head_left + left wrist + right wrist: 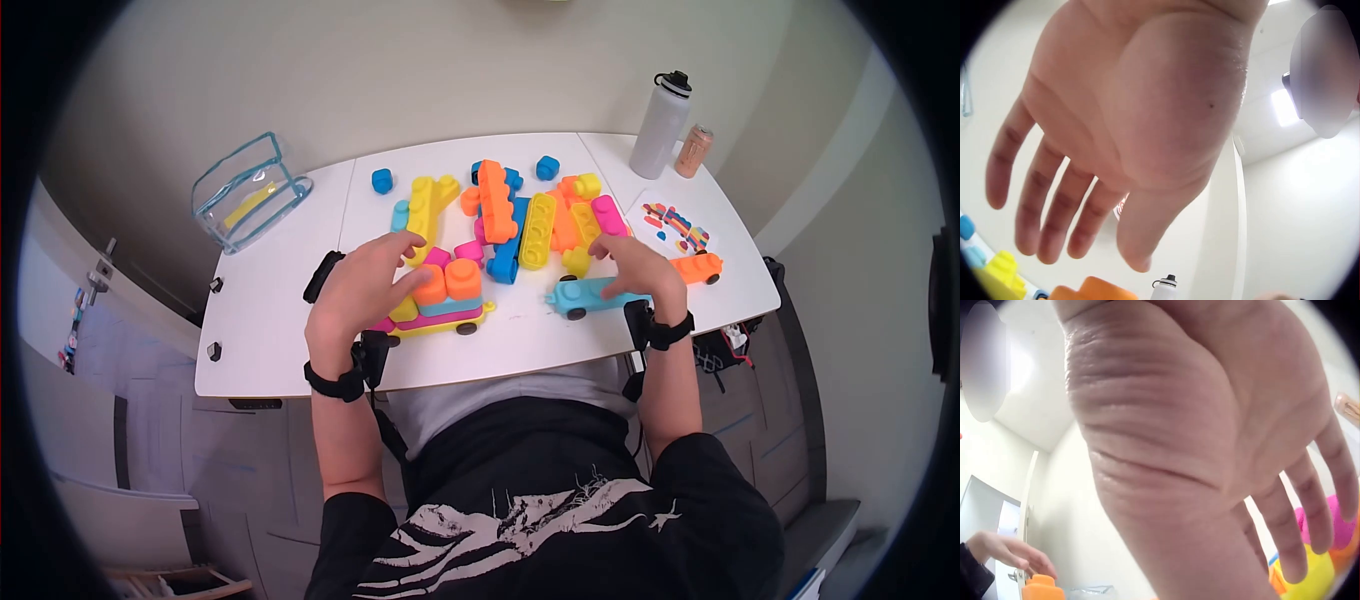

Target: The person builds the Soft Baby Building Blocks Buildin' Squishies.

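Note:
In the head view the left hand (368,285) hovers at the left end of a block-built car with a yellow base (440,325), its thumb by an orange block (430,284); contact cannot be told. A second orange block (463,279) sits beside that one, over a light blue layer. The right hand (640,268) is above a light blue wheeled base (585,295), which joins an orange wheeled piece (697,267) on the right. Both wrist views show relaxed, spread fingers on the left hand (1129,125) and right hand (1210,425), with nothing gripped.
Behind the hands lie several blocks, among them a long yellow one (538,232) and a tall orange one (495,202). A clear pouch (250,195) stands at left. A bottle (660,128), a can (694,152) and a picture sheet (670,228) are at right.

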Available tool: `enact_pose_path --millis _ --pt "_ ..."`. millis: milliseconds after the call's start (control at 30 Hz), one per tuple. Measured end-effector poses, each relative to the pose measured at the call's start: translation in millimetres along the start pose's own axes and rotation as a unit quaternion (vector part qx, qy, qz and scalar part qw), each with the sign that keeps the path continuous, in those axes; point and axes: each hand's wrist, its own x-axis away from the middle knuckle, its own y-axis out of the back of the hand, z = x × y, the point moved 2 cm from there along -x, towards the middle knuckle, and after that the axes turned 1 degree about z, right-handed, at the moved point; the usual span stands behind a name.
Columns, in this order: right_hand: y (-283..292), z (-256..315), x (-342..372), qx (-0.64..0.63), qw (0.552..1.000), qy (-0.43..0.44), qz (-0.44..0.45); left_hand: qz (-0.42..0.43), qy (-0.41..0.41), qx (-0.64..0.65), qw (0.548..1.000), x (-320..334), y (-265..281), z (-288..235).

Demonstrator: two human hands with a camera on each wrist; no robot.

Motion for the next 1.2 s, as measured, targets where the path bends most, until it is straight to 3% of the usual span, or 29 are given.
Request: enact_pose_path --millis 200,400,500,567,767,1067,1200 --pt "-36 -1 -15 0.017 0.999 0.01 0.029 0.058 -0.015 -0.017 0.998 -4 -6 -8" --pt "-45 34 -14 0.026 0.999 0.034 0.033 0.053 -0.007 -0.009 0.999 -8 -7 3" --pt "-47 58 -13 0.048 0.997 0.06 -0.006 0.054 -0.015 -0.012 0.998 -6 -6 6" --pt "-47 70 -14 0.022 0.991 0.135 -0.01 0.054 -0.009 -0.013 0.998 -4 -4 7" --pt "-44 84 -21 -0.015 0.975 0.215 -0.056 0.042 -0.012 -0.006 0.999 1 -2 11" --pt "-58 94 -31 -0.002 0.979 0.202 0.001 0.036 -0.004 0.006 0.999 7 -1 12" --pt "-60 90 -38 -0.017 0.97 0.242 -0.034 0.037 0.006 0.003 0.999 10 3 8"
